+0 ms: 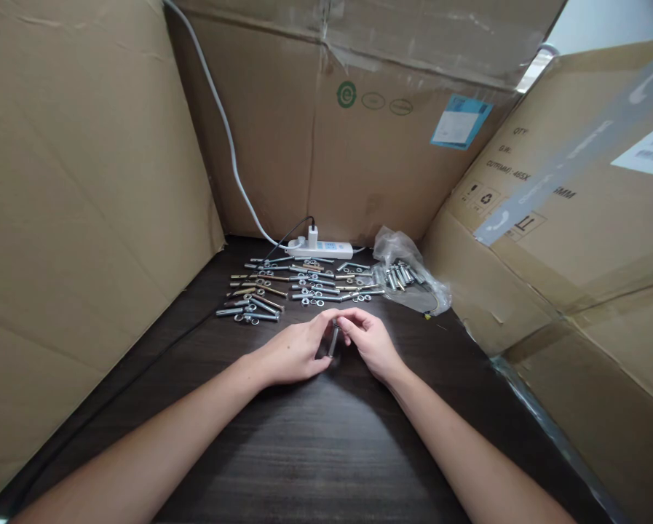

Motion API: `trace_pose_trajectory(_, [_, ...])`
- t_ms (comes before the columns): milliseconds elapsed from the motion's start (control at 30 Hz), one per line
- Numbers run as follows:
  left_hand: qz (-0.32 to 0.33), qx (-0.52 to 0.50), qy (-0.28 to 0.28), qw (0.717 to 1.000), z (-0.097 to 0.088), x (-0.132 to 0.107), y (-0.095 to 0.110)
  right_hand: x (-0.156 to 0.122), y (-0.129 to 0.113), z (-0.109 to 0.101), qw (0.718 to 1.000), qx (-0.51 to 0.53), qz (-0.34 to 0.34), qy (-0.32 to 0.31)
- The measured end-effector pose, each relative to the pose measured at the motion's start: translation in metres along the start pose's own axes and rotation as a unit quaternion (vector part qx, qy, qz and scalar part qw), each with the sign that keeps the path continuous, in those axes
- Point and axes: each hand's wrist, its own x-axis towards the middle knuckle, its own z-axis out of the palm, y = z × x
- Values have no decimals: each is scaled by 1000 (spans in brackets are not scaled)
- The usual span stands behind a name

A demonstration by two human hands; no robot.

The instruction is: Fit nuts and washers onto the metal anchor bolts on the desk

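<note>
Both my hands meet over the dark wooden table (315, 444), just in front of rows of bolts. My left hand (296, 353) and my right hand (370, 342) are each closed around one metal bolt (333, 339), which stands roughly upright between their fingertips. Beyond the hands lie several bolts, nuts and washers (298, 285) laid out in rows on the table.
A clear plastic bag with more bolts (408, 276) lies at the right of the rows. A white power strip (319, 247) with a plugged charger and a white cable sits at the back. Cardboard boxes (86, 182) wall in the table on the left, back and right.
</note>
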Motion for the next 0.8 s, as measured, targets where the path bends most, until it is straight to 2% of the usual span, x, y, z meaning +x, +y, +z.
trace_pose_trajectory(433, [-8, -11, -1, 1000, 0, 1, 0, 3, 10, -3, 995, 92, 12, 27])
trace_pose_trajectory(600, [15, -12, 0, 1000, -1, 2, 0, 3, 9, -3, 991, 122, 44, 11])
trace_pose_trajectory(800, [43, -2, 14, 999, 0, 3, 0, 5, 12, -6, 993, 115, 33, 10])
